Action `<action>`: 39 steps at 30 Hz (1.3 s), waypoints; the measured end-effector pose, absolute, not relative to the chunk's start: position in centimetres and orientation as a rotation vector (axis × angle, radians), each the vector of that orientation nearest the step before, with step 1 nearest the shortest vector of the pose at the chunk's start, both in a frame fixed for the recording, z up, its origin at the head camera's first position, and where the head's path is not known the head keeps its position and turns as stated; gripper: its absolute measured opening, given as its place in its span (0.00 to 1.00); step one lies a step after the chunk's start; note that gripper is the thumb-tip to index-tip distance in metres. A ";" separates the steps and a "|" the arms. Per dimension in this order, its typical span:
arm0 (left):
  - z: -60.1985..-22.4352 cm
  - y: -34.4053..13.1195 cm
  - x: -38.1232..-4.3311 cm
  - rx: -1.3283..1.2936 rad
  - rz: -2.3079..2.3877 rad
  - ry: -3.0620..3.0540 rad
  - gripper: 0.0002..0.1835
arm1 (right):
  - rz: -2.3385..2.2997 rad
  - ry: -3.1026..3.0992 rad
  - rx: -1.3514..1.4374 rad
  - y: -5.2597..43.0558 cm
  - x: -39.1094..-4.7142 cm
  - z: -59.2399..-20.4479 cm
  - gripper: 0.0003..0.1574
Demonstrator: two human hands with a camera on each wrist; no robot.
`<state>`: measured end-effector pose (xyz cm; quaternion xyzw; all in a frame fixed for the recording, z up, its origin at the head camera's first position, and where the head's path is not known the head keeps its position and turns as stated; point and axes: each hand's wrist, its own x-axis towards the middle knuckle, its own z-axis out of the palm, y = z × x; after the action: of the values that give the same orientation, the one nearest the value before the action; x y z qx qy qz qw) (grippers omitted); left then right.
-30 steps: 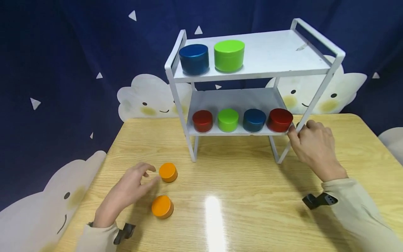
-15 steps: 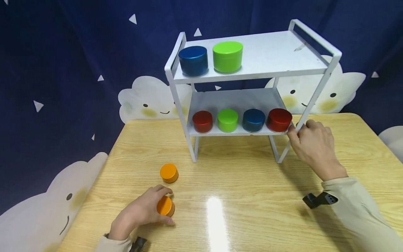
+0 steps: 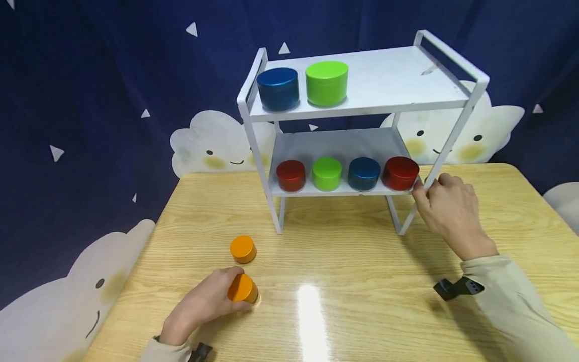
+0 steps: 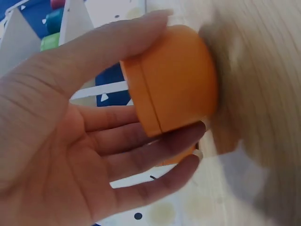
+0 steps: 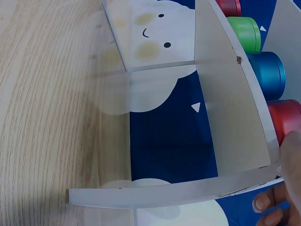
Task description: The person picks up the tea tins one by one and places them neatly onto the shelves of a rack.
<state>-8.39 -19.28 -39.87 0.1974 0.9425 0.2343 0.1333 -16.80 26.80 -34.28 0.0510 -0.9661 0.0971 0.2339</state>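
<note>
My left hand (image 3: 205, 304) pinches the nearer orange round tin (image 3: 244, 289), thumb on one side and fingers on the other. In the left wrist view this orange tin (image 4: 176, 82) shows a lid seam; whether it touches the table, I cannot tell. A second orange tin (image 3: 243, 249) stands just beyond it. On the right, my right hand (image 3: 452, 208) grips the white two-tier rack (image 3: 334, 193) at its right front leg, level with the lower shelf. In the right wrist view, part of that hand (image 5: 292, 174) appears beside the shelf corner, the rest out of frame.
The upper shelf carries a dark blue tin (image 3: 278, 89) and a green tin (image 3: 326, 84) at its left. Along the lower shelf stand a red tin (image 3: 291, 176), a green tin (image 3: 327, 174), a blue tin (image 3: 364, 174) and another red tin (image 3: 400, 173). A navy curtain hangs behind.
My left hand has come from beside the farther orange tin to the nearer one and taken hold of it, shifting it slightly right and away. The right hand stays on the rack.
</note>
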 end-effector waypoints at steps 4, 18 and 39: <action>-39.7 -19.0 -8.6 0.612 0.728 2.785 0.30 | 0.274 -2.645 0.139 26.7 -16.8 -34.4 0.37; -38.3 -18.7 -9.1 0.534 0.908 2.937 0.31 | 0.272 -2.634 0.150 26.8 -16.7 -34.5 0.38; -37.5 -18.1 -9.8 0.869 0.822 3.025 0.30 | 0.284 -2.632 0.156 26.7 -16.7 -34.6 0.38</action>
<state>-9.77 -18.07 -37.54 0.2666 0.9286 0.2522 -0.0556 -16.74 26.72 -34.56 0.0570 -0.9629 0.1040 0.2424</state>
